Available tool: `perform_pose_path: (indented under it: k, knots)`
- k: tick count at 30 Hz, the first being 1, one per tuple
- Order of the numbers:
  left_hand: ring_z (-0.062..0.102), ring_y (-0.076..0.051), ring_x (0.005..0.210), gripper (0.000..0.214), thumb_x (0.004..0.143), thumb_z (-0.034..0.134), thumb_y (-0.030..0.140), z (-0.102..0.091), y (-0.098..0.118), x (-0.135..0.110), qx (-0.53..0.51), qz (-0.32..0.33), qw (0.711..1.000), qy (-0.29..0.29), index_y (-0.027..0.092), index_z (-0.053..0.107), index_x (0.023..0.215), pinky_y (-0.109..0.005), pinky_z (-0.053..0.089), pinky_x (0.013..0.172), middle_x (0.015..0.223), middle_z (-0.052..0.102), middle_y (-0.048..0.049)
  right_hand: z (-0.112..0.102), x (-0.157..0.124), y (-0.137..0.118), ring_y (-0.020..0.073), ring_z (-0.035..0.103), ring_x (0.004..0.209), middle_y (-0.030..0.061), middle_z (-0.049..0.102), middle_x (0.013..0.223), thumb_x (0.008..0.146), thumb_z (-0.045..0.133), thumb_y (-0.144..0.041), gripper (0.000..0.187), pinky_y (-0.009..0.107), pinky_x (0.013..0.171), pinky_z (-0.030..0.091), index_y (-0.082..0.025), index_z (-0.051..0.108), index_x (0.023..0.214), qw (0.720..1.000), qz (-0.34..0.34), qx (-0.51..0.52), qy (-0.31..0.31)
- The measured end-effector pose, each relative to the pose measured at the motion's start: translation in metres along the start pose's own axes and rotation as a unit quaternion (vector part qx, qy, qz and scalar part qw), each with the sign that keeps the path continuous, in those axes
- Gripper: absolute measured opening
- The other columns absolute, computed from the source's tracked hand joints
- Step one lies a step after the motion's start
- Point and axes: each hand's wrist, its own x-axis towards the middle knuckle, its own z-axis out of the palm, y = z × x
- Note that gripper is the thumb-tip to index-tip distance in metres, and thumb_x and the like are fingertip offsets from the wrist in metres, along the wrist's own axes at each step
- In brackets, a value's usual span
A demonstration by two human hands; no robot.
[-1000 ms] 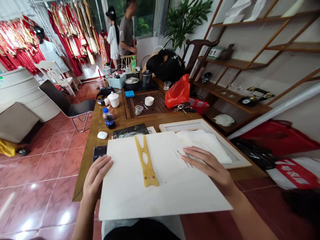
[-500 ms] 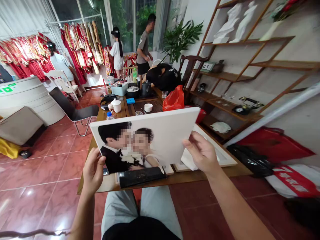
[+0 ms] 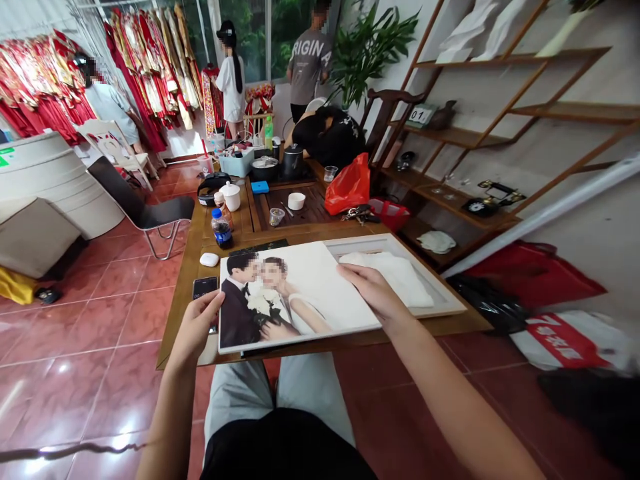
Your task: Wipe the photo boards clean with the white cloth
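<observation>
A white-edged photo panel (image 3: pixel 350 293) printed with a couple in wedding clothes lies nearly flat, low over the front of the wooden table. My left hand (image 3: pixel 200 320) pinches its left edge, thumb on top. At its right side, my right hand (image 3: pixel 373 293) grips the edge, fingers over the top face. Right of the panel lies a pale open frame (image 3: pixel 453 307) with a folded white cloth (image 3: pixel 395 273) in it. A dark strip (image 3: pixel 265 247) shows behind the panel's far edge. Beside my left hand rests a phone (image 3: pixel 205 287).
On the wooden table (image 3: pixel 183 340) stand a blue-capped bottle (image 3: pixel 221 230), a white earphone case (image 3: pixel 209 259), a lidded white pot (image 3: pixel 231 197) and a red bag (image 3: pixel 349 185). A shelf unit (image 3: pixel 470 143) is at right. Several people are farther back.
The photo panel has come down from a tilted, raised position to nearly flat over the table, both hands still on it. The view has tipped downward, showing more of the tabletop.
</observation>
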Motion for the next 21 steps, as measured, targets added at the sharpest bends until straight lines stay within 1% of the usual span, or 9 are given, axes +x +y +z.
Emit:
perform_pose_path:
  k: [3, 5, 11, 16, 19, 21]
  knots:
    - [0.064, -0.015, 0.066, 0.060, 0.064, 0.084, 0.063, 0.001, -0.005, 0.010, -0.006, -0.026, 1.000, -0.009, 0.012, 0.076, 0.094, -0.022, 0.050, 0.062, 0.074, 0.070, -0.0034, 0.002, 0.014, 0.008, 0.0238, 0.071, 0.079, 0.0064, 0.077, 0.081, 0.064, 0.081, -0.065, 0.052, 0.032, 0.070, 0.056, -0.018, 0.079, 0.085, 1.000, 0.006, -0.015, 0.000]
    - [0.063, -0.015, 0.066, 0.059, 0.065, 0.082, 0.064, -0.001, -0.010, 0.016, 0.002, -0.025, 1.000, -0.012, 0.012, 0.075, 0.092, -0.023, 0.049, 0.061, 0.075, 0.070, -0.0037, 0.003, 0.021, 0.015, 0.0246, 0.071, 0.080, 0.0069, 0.077, 0.080, 0.064, 0.081, -0.065, 0.052, 0.033, 0.071, 0.057, -0.017, 0.078, 0.083, 1.000, 0.007, -0.027, -0.002]
    - [0.050, -0.010, 0.055, 0.053, 0.073, 0.075, 0.065, -0.003, -0.031, 0.024, 0.059, 0.010, 0.998, -0.022, 0.013, 0.072, 0.082, -0.018, 0.034, 0.049, 0.063, 0.057, 0.0016, 0.004, 0.031, 0.036, 0.0278, 0.072, 0.086, 0.0086, 0.078, 0.085, 0.068, 0.074, -0.071, 0.058, 0.037, 0.075, 0.059, -0.017, 0.077, 0.091, 0.998, -0.010, -0.065, -0.010]
    - [0.038, -0.007, 0.052, 0.055, 0.076, 0.069, 0.069, -0.001, -0.042, 0.026, 0.089, 0.007, 0.996, -0.032, 0.014, 0.069, 0.082, -0.018, 0.025, 0.047, 0.062, 0.049, 0.0038, 0.003, 0.036, 0.051, 0.0316, 0.071, 0.096, 0.0102, 0.079, 0.094, 0.070, 0.071, -0.073, 0.062, 0.041, 0.083, 0.059, -0.016, 0.077, 0.096, 0.993, -0.039, -0.115, -0.009]
    - [0.036, -0.007, 0.053, 0.055, 0.079, 0.067, 0.068, -0.002, -0.047, 0.027, 0.113, 0.014, 0.993, -0.028, 0.014, 0.068, 0.084, -0.018, 0.025, 0.048, 0.062, 0.047, 0.0046, 0.004, 0.037, 0.059, 0.0325, 0.071, 0.100, 0.0105, 0.079, 0.100, 0.075, 0.067, -0.071, 0.061, 0.043, 0.086, 0.058, -0.017, 0.077, 0.100, 0.987, -0.058, -0.149, -0.004]
    - [0.037, -0.008, 0.055, 0.053, 0.082, 0.064, 0.066, -0.002, -0.050, 0.028, 0.133, 0.025, 0.990, -0.026, 0.013, 0.069, 0.089, -0.018, 0.027, 0.049, 0.063, 0.048, 0.0044, 0.004, 0.037, 0.063, 0.0330, 0.072, 0.100, 0.0111, 0.078, 0.101, 0.078, 0.064, -0.070, 0.059, 0.043, 0.086, 0.058, -0.017, 0.077, 0.103, 0.983, -0.068, -0.172, 0.003]
